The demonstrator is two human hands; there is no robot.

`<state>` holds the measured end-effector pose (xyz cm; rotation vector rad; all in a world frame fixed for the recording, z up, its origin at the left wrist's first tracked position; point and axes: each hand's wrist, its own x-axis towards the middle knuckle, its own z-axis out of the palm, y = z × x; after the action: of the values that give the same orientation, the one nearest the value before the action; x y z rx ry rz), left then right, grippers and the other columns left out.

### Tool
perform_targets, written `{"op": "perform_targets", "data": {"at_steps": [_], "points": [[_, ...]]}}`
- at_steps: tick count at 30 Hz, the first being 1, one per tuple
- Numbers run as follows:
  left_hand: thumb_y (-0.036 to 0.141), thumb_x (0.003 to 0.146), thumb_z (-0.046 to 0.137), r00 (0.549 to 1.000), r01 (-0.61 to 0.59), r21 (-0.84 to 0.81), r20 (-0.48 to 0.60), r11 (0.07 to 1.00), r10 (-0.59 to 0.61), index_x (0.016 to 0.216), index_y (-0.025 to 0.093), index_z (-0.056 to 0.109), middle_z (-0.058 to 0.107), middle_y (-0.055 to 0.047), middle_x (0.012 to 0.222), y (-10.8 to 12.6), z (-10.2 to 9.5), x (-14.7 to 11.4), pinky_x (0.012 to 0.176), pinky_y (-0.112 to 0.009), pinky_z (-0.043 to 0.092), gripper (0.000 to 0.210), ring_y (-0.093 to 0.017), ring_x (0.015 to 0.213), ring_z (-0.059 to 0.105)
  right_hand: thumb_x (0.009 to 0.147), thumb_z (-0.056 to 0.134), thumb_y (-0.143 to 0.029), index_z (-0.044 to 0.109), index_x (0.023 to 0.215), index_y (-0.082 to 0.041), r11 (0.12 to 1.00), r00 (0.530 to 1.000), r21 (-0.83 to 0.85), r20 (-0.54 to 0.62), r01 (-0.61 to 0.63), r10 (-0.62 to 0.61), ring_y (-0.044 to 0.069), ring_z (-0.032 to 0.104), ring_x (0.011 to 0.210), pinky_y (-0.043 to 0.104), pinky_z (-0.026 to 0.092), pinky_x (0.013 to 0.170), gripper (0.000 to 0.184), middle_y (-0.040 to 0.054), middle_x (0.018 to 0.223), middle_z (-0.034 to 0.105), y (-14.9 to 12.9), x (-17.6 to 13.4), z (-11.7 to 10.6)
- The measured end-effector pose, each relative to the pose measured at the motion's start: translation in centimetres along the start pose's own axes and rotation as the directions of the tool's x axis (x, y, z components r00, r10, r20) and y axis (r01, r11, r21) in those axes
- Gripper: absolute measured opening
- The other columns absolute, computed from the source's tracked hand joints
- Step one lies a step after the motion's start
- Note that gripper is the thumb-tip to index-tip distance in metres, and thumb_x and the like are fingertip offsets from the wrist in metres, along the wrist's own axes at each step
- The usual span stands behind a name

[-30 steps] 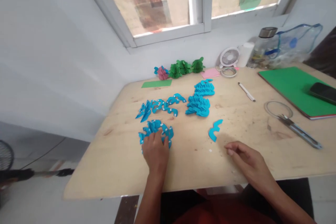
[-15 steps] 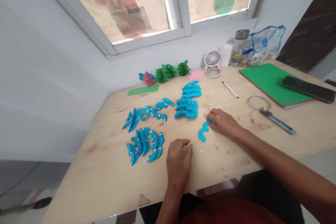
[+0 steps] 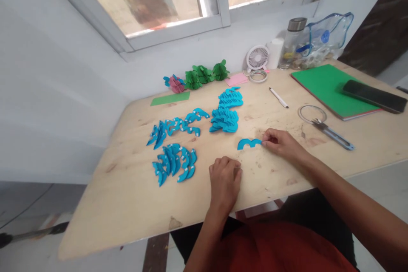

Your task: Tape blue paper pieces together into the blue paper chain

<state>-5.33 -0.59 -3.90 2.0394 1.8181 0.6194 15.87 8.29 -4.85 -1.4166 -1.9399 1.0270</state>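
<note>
My right hand (image 3: 279, 143) pinches one end of a wavy blue paper cutout (image 3: 249, 143) between thumb and fingertips. The cutout lies level, its scalloped side facing away from me, low over the table. My left hand (image 3: 225, 180) rests near the table's front edge with fingers loosely curled, a small gap between thumb and forefinger and nothing visible in it. Beyond it are two blue stacks of folded cutouts, a nearer one (image 3: 224, 120) and a farther one (image 3: 230, 97). To the left lie blue cutouts with white tabs, in a front group (image 3: 174, 160) and a back group (image 3: 178, 125).
Green paper decorations (image 3: 202, 75) and a pink one (image 3: 176, 84) stand along the wall. Toward the right are a small fan (image 3: 258, 58), a bottle (image 3: 290, 44), a pen (image 3: 278, 97), a cutter (image 3: 334, 135), a wire ring (image 3: 312, 114), green sheets (image 3: 325, 89) and a phone (image 3: 374, 96).
My right hand has moved slightly right and turned the blue cutout from upright to lying crosswise. My left hand has shifted a little right. The view has tilted down.
</note>
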Motion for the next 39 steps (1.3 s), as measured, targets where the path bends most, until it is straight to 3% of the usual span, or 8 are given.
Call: {"op": "perform_targets", "data": {"at_steps": [19, 21, 24, 29, 32, 34, 37, 39], "points": [[0.01, 0.08, 0.05, 0.992, -0.084, 0.124, 0.103, 0.989, 0.072, 0.081, 0.017, 0.063, 0.064, -0.01, 0.09, 1.8, 0.2, -2.6, 0.076, -0.041, 0.038, 0.015, -0.027, 0.088, 0.055, 0.072, 0.059, -0.026, 0.052, 0.067, -0.019, 0.974, 0.994, 0.227, -0.108, -0.002, 0.027, 0.01, 0.04, 0.054, 0.023, 0.029, 0.051, 0.011, -0.0053, 0.058, 0.046, 0.9, -1.0, 1.2], [0.01, 0.078, 0.054, 0.964, -0.141, 0.022, 0.23, 0.99, 0.133, 0.067, 0.018, 0.061, 0.065, -0.009, 0.082, 2.6, -0.7, -4.0, 0.074, -0.039, 0.039, 0.016, -0.025, 0.083, 0.056, 0.073, 0.058, -0.026, 0.051, 0.067, -0.019, 0.975, 0.993, 0.221, -0.114, 0.014, 0.011, 0.01, 0.041, 0.055, 0.023, 0.03, 0.052, 0.011, -0.0054, 0.058, 0.046, 0.9, -1.0, 1.4], [0.02, 0.073, 0.068, 0.816, -0.11, -0.383, 0.492, 0.917, 0.303, 0.065, 0.021, 0.061, 0.067, -0.002, 0.075, 3.3, -2.7, -5.9, 0.067, -0.029, 0.042, 0.01, -0.018, 0.073, 0.059, 0.075, 0.056, -0.025, 0.051, 0.067, -0.019, 0.977, 0.993, 0.211, -0.116, 0.039, -0.015, 0.01, 0.042, 0.055, 0.022, 0.031, 0.052, 0.011, -0.005, 0.059, 0.047, 0.7, -1.1, 1.5], [0.025, 0.079, 0.056, 0.992, 0.032, -0.465, 0.12, 0.885, 0.028, 0.067, 0.02, 0.059, 0.062, -0.002, 0.066, 2.4, -3.8, -4.2, 0.066, -0.029, 0.045, 0.014, -0.018, 0.067, 0.059, 0.08, 0.053, -0.025, 0.052, 0.07, -0.018, 0.981, 0.992, 0.164, -0.098, 0.1, -0.084, 0.011, 0.046, 0.058, 0.023, 0.036, 0.055, 0.011, -0.0034, 0.062, 0.051, -0.6, -3.0, 1.4], [0.029, 0.079, 0.057, 0.96, -0.034, -0.424, -0.265, 0.905, -0.088, 0.095, 0.019, 0.064, 0.066, -0.008, 0.096, 2.0, -3.3, -2.3, 0.076, -0.033, 0.046, 0.021, -0.022, 0.088, 0.06, 0.08, 0.055, -0.021, 0.054, 0.073, -0.018, 0.984, 0.988, 0.099, -0.055, 0.148, -0.144, 0.013, 0.05, 0.065, 0.024, 0.038, 0.062, 0.008, -0.0015, 0.068, 0.056, -2.0, -5.2, 1.0], [0.033, 0.079, 0.056, 0.94, -0.047, -0.429, -0.324, 0.902, -0.105, 0.103, 0.017, 0.064, 0.064, -0.011, 0.109, 2.2, -3.2, -1.5, 0.085, -0.036, 0.044, 0.03, -0.025, 0.102, 0.057, 0.081, 0.055, -0.019, 0.055, 0.075, -0.019, 0.979, 0.981, 0.053, -0.022, 0.196, -0.195, 0.013, 0.051, 0.068, 0.025, 0.038, 0.065, 0.006, -0.0004, 0.072, 0.058, -2.9, -6.6, 0.7], [0.039, 0.084, 0.05, 0.999, 0.037, -0.547, 0.036, 0.836, -0.021, 0.094, 0.016, 0.07, 0.07, -0.009, 0.098, 3.0, -3.0, -0.9, 0.084, -0.034, 0.044, 0.031, -0.024, 0.094, 0.061, 0.087, 0.051, -0.019, 0.055, 0.079, -0.018, 0.898, 0.912, -0.157, 0.055, 0.41, -0.407, 0.015, 0.05, 0.071, 0.027, 0.038, 0.069, 0.008, 0.0014, 0.074, 0.058, -4.0, -8.2, 0.3], [0.042, 0.086, 0.046, 0.948, 0.146, -0.624, 0.311, 0.767, 0.073, 0.084, 0.015, 0.072, 0.072, -0.008, 0.085, 3.6, -2.6, -0.8, 0.077, -0.031, 0.045, 0.038, -0.022, 0.082, 0.062, 0.091, 0.045, -0.02, 0.054, 0.081, -0.018, 0.803, 0.847, -0.281, 0.086, 0.526, -0.524, 0.015, 0.049, 0.07, 0.028, 0.037, 0.069, 0.014, 0.0022, 0.073, 0.057, -4.4, -8.8, 0.1]]}}
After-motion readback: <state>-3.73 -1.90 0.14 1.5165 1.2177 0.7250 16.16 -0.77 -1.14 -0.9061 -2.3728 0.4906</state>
